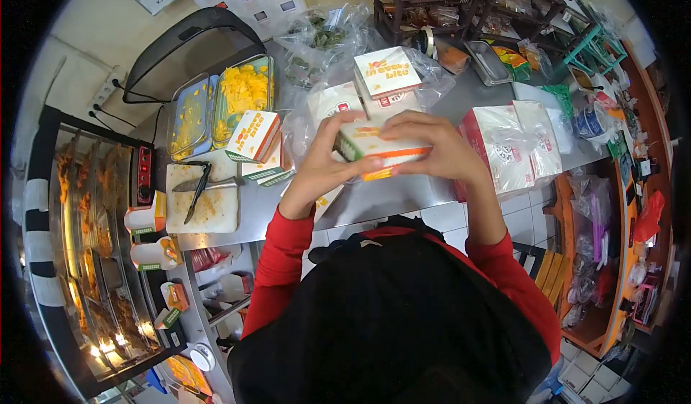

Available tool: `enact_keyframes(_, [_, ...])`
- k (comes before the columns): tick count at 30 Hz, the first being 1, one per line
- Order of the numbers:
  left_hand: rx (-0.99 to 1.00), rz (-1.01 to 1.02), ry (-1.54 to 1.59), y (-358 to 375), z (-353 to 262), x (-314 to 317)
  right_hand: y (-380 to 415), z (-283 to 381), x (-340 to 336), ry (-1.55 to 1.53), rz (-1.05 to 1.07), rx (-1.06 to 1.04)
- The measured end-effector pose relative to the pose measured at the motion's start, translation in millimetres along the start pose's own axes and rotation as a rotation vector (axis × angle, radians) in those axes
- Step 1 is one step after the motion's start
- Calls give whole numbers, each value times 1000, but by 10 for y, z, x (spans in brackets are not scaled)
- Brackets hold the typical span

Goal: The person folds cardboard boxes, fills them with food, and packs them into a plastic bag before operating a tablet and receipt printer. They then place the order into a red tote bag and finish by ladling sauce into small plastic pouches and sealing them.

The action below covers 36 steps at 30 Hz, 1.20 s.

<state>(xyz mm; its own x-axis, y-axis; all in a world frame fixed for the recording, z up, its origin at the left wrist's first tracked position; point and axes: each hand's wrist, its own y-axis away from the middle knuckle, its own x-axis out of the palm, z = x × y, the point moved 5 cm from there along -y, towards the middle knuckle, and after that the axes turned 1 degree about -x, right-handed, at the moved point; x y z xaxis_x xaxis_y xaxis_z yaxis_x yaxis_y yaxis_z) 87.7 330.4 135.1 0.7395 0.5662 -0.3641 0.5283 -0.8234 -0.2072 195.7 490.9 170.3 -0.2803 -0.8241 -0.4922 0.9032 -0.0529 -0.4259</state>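
Observation:
A small printed cardboard food box (367, 138), white on top with orange and green sides, is held level above the front of the metal counter. My left hand (322, 161) grips its left side, the thumb along the front edge. From the right, my right hand (445, 143) closes round the other end, fingers over the top. Just behind stand white boxes with a red print (335, 102), and on them lies a printed box (387, 73). Left of my hands, more small printed boxes (255, 136) are stacked flat. Part of the held box is hidden by my fingers.
Left are a white cutting board (205, 213) with a knife (188, 184) and tongs (198, 194), a glass dish of yellow pieces (246, 87), and a lit food display case (93, 253). Right stand plastic-wrapped white boxes (512, 145). A dark rack (432, 1) is behind.

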Motion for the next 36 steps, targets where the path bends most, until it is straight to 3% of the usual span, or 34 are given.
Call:
enact_keyframes(1, [93,-21,150,-52,-83,6,0,-122,-48,-77,73,131])
enact_keyframes(2, [-17,-73,279,-114,6,12,4,-241,-91,-153,146,260])
enact_keyframes(3, [-128,-125,408,-167,153,33,35,-410,-125,-307,66,260])
enact_keyframes(5, [-309,-141,668,-260,583,121,2,-369,-56,-151,-10,51])
enact_keyframes(7, [-268,-276,608,-295,545,102,-23,-177,52,27,-38,-95])
enact_keyframes(10, [-180,-353,647,-281,408,86,59,-270,143,75,-107,54])
enact_keyframes(11, [-143,-359,679,-281,367,83,87,-390,98,-109,-166,121])
enact_keyframes(13, [-1,-387,104,-247,601,171,97,-654,-15,-481,-286,246])
enact_keyframes(15, [148,-398,-479,-220,815,302,-10,-574,-129,-876,-490,137])
enact_keyframes(17, [92,-217,-537,-151,544,497,-107,-574,-79,-1161,-596,49])
enact_keyframes(20, [13,116,-493,-153,582,838,-252,-793,89,-1129,-448,62])
enact_keyframes(21, [-10,232,-458,-174,606,911,-246,-811,98,-1017,-399,97])
enact_keyframes(24, [172,-51,-616,-324,470,667,-216,-866,30,-687,-282,157])
enact_keyframes(26, [182,-203,-834,-418,517,511,-73,-910,-46,-479,-253,170])
enact_keyframes(28, [275,-372,-971,-414,711,481,38,-902,-126,-467,-287,176])
enact_keyframes(29, [309,-327,-518,-450,773,447,87,-892,-151,-463,-306,178])
enact_keyframes(32, [67,89,-583,-415,1010,540,223,-759,-205,-311,-272,290])
enact_keyframes(33, [24,247,-447,-337,546,530,216,-672,-241,-88,-225,182])
enact_keyframes(35, [222,319,-340,-150,204,650,218,-518,-241,357,-123,-28])
enact_keyframes(36, [288,308,-352,-69,0,665,212,-508,-203,443,-69,-15])
